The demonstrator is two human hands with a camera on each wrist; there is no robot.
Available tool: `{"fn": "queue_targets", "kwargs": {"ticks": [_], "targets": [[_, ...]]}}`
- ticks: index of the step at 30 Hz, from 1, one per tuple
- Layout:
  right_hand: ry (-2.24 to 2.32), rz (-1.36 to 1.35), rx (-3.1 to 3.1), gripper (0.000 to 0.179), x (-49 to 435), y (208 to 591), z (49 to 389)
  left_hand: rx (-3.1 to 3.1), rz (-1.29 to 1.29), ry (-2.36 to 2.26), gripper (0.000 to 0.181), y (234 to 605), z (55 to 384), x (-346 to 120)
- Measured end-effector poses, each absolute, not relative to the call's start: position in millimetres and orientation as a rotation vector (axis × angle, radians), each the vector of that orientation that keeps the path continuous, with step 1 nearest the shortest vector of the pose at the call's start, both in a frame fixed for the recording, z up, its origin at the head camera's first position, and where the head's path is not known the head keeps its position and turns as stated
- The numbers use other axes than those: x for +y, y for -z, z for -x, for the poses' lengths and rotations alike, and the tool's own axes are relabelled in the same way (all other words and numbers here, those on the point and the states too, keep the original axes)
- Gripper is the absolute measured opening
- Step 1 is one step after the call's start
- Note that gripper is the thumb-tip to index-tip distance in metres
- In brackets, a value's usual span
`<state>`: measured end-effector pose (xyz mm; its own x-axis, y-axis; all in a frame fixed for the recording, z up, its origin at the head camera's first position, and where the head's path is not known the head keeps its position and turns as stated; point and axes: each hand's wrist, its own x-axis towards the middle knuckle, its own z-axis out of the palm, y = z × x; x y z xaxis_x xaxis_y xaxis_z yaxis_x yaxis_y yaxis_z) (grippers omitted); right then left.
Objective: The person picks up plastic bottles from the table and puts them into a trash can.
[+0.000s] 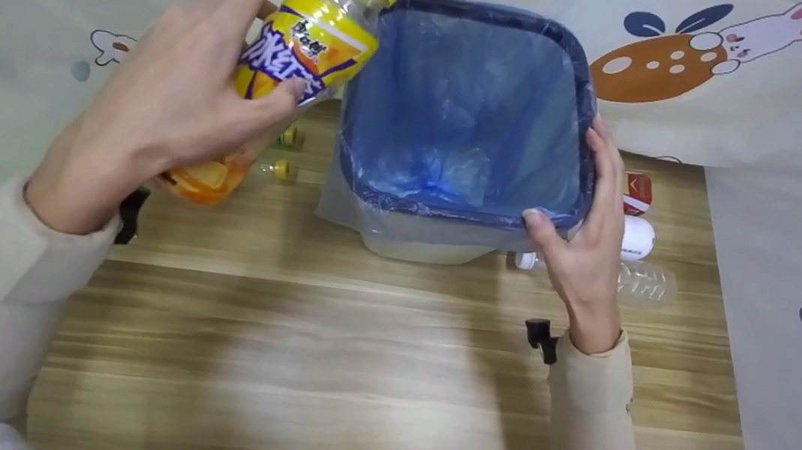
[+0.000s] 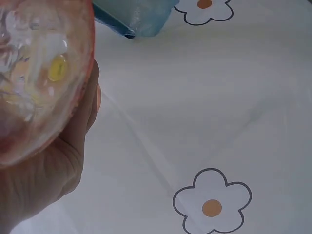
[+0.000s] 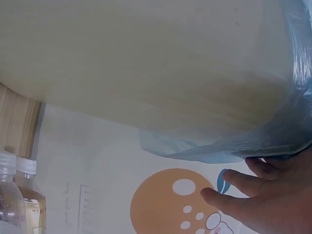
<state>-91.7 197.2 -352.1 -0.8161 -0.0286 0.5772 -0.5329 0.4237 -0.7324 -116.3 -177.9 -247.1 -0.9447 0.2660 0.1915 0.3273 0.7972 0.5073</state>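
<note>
the person's left grip (image 1: 192,73) curls round a yellow-capped drink bottle (image 1: 308,47), tilted near a bag-lined bin (image 1: 428,249); the right grip (image 1: 590,224) pinches the bin's rim (image 1: 471,11).

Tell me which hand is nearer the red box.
Right. The right hand grips the bin rim, just left of the red box; the left hand is across the bin, holding a bottle.
</note>
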Motion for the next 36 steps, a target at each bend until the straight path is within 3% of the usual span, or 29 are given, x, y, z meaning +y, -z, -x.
{"fn": "queue_targets", "kwargs": {"ticks": [11, 22, 36], "targets": [[-1.383, -0.477, -2.209, 0.097, 198.9, 353.3, 90.9, -2.912, 0.583, 0.764, 0.075, 235.4, 125.4, -156.0], [-1.437, -0.452, -2.226, 0.098, 180.4, 327.7, 75.8, -2.931, 0.677, 0.668, 0.071, 224.8, 153.1, -89.1], [-1.4, -0.444, -2.287, 0.101, 171.1, 322.5, 73.5, -2.967, 0.7, 0.534, 0.069, 223.0, 167.4, -75.1]]}}
